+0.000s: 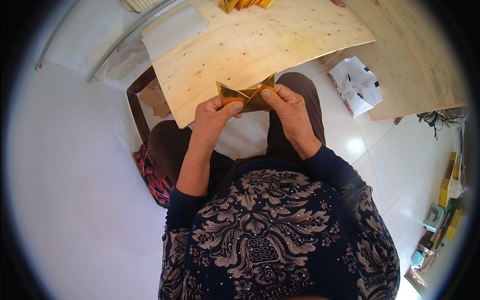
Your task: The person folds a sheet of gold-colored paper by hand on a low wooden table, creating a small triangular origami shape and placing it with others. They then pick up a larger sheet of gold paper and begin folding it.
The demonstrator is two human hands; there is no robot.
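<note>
Between my two hands is a piece of folded gold foil paper, held over my lap near the table's front edge. Its two ends rise into points, with a dip in the middle where the folds cross. My left hand pinches the left end, thumb on the near face. On the other end, my right hand is closed the same way, its thumb pressed beside the central crossing. The fingers behind the paper are mostly hidden.
The plywood table carries a pale sheet at left and several gold folded pieces at the far edge. A white bag stands right of my knee. A brown paper piece lies under the table's left side; assorted items line the far right.
</note>
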